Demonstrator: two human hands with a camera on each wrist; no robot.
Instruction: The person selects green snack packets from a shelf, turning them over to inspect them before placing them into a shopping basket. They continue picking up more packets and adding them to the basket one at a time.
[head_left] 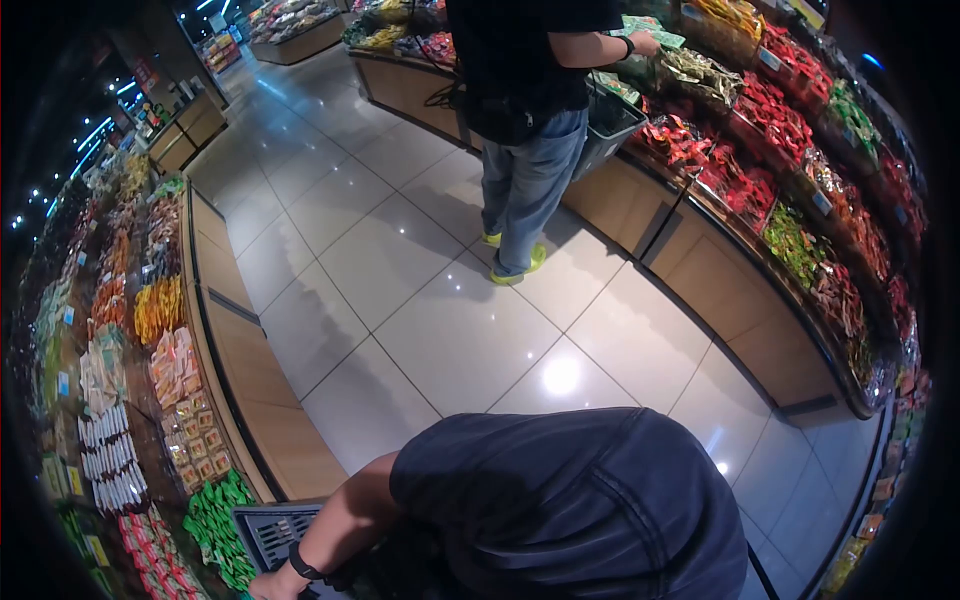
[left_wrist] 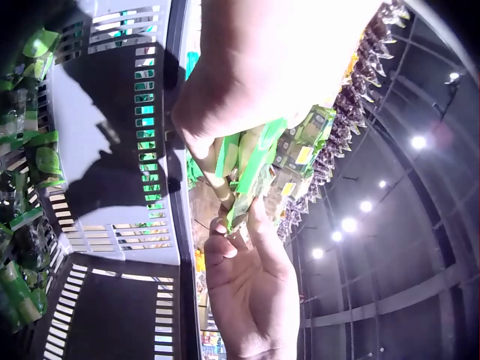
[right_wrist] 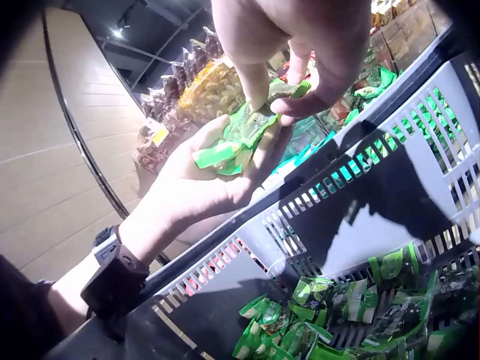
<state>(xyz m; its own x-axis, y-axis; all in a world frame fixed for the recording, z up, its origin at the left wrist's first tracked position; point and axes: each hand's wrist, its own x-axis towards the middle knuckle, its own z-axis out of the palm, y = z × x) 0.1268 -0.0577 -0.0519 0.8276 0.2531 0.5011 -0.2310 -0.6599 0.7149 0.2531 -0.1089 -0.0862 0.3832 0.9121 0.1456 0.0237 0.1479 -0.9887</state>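
My left hand (right_wrist: 187, 176) cradles several small green snack packets (right_wrist: 244, 131), partly clear, in its curled fingers. In the right wrist view my right hand (right_wrist: 307, 34) comes from above and pinches one packet (right_wrist: 289, 90) between thumb and fingers, right at the left hand's fingertips. The left wrist view has the right hand (left_wrist: 255, 292) palm up below the packets (left_wrist: 255, 161). Both hands are over the rim of a grey plastic basket (right_wrist: 367, 191). More green packets (right_wrist: 315, 315) lie inside it. In the head view, the right hand is hidden behind my body.
Left of me a shelf holds green packets (head_left: 220, 520), white sticks (head_left: 108, 460) and other wrapped snacks. A person (head_left: 530, 90) with a dark basket (head_left: 605, 130) stands on the tiled floor (head_left: 400, 270), by a display (head_left: 730, 290) of red packets.
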